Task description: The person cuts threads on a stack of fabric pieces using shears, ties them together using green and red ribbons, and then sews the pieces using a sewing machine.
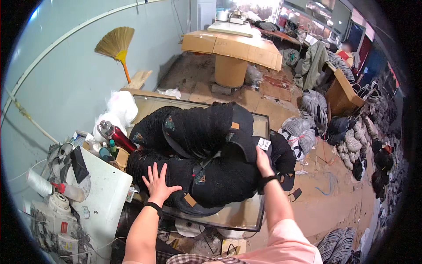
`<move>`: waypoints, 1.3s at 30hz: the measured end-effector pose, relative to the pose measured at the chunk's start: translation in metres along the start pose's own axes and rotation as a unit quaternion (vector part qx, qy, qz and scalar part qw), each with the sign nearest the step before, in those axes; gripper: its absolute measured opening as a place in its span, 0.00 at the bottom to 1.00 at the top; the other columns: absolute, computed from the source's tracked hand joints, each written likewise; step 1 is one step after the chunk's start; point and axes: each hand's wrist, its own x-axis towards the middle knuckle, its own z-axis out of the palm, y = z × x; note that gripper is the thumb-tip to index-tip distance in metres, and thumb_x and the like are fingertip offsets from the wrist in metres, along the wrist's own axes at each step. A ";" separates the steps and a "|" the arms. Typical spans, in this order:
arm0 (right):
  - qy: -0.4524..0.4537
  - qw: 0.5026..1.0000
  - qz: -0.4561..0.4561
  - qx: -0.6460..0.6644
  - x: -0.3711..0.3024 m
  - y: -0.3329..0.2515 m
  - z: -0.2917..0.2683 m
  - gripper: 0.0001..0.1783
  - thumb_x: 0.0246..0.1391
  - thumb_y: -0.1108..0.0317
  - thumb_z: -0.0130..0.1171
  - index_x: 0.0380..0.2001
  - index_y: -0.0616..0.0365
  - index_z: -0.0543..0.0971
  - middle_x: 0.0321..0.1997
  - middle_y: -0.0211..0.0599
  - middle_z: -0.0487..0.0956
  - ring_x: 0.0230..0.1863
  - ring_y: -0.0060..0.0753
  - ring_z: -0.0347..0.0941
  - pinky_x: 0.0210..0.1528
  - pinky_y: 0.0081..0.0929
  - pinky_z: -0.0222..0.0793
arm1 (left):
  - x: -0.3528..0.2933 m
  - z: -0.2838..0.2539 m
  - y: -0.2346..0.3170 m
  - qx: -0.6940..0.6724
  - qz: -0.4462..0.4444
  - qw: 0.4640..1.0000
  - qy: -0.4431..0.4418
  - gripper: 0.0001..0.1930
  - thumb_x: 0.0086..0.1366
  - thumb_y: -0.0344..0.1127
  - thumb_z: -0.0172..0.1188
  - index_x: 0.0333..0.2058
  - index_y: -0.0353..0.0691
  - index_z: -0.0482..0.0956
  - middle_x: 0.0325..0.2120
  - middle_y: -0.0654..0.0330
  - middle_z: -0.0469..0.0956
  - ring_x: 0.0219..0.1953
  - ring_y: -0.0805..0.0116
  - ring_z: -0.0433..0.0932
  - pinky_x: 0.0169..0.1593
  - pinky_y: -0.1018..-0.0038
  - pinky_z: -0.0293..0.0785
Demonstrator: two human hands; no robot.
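Long rows of nested black items, apparently caps with curved brims, lie across a glass-topped table in front of me. Small embroidered patches and tan tags show on some. My left hand rests on the near row at its left, fingers spread and holding nothing. At the right end, my right hand is closed round the edge of a black cap; its fingers are partly hidden. A white label sits at its fingertips.
At left, a white sewing-machine table carries a thread cone. Beside the caps stand a red flask and white fluffy bundles. Grey cord bundles cover the floor at right. Behind is a cardboard-topped stand; a person is far right.
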 end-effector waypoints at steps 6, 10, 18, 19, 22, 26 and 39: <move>0.138 0.990 0.029 0.006 -0.093 -0.011 0.033 0.27 0.62 0.51 0.35 0.38 0.64 0.75 0.41 0.57 0.76 0.45 0.61 0.70 0.48 0.51 0.62 | -0.020 0.003 0.004 -0.005 -0.093 0.994 0.054 0.51 0.44 0.53 0.70 0.65 0.56 0.50 0.66 0.49 0.41 0.68 0.47 0.39 0.62 0.39 0.39; 0.186 0.981 0.045 0.034 -0.135 -0.021 0.051 0.24 0.62 0.56 0.38 0.42 0.65 0.75 0.42 0.56 0.76 0.46 0.57 0.70 0.51 0.46 0.62 | -0.028 0.001 0.010 -0.053 -0.157 0.985 0.053 0.42 0.54 0.42 0.63 0.64 0.55 0.49 0.66 0.47 0.40 0.68 0.47 0.40 0.62 0.40 0.40; -0.098 0.992 0.066 0.034 -0.151 -0.019 0.013 0.38 0.57 0.40 0.42 0.54 0.65 0.68 0.54 0.58 0.71 0.58 0.54 0.65 0.59 0.40 0.58 | -0.091 -0.002 0.074 -0.086 0.145 0.984 0.059 0.38 0.52 0.54 0.61 0.60 0.50 0.60 0.64 0.45 0.46 0.66 0.41 0.43 0.62 0.38 0.34; -0.185 0.972 0.072 0.122 -0.135 -0.022 -0.001 0.39 0.57 0.39 0.44 0.53 0.68 0.69 0.55 0.52 0.72 0.57 0.45 0.67 0.59 0.34 0.58 | -0.097 -0.002 0.076 -0.026 0.173 0.984 0.039 0.42 0.51 0.59 0.61 0.61 0.52 0.58 0.65 0.45 0.45 0.66 0.40 0.41 0.61 0.36 0.33; -0.324 0.876 0.159 0.320 -0.117 -0.033 -0.028 0.36 0.57 0.42 0.48 0.54 0.66 0.70 0.55 0.38 0.73 0.55 0.33 0.67 0.58 0.28 0.59 | -0.098 -0.002 0.073 0.010 0.192 0.979 0.067 0.46 0.49 0.65 0.60 0.63 0.54 0.54 0.65 0.46 0.42 0.66 0.40 0.40 0.60 0.34 0.32; -0.360 0.815 0.120 0.438 -0.117 -0.060 -0.024 0.35 0.56 0.48 0.54 0.55 0.67 0.67 0.53 0.38 0.73 0.51 0.31 0.69 0.55 0.27 0.62 | -0.095 0.001 0.069 0.003 0.183 0.983 0.016 0.46 0.50 0.67 0.58 0.64 0.54 0.53 0.65 0.46 0.41 0.66 0.40 0.40 0.60 0.34 0.32; -0.175 0.923 -0.106 0.327 -0.111 -0.050 -0.079 0.29 0.43 0.74 0.66 0.50 0.69 0.70 0.46 0.38 0.77 0.46 0.30 0.73 0.51 0.26 0.69 | -0.095 0.010 0.067 0.000 0.187 0.981 0.046 0.47 0.49 0.64 0.61 0.64 0.57 0.50 0.66 0.48 0.41 0.66 0.41 0.39 0.61 0.35 0.31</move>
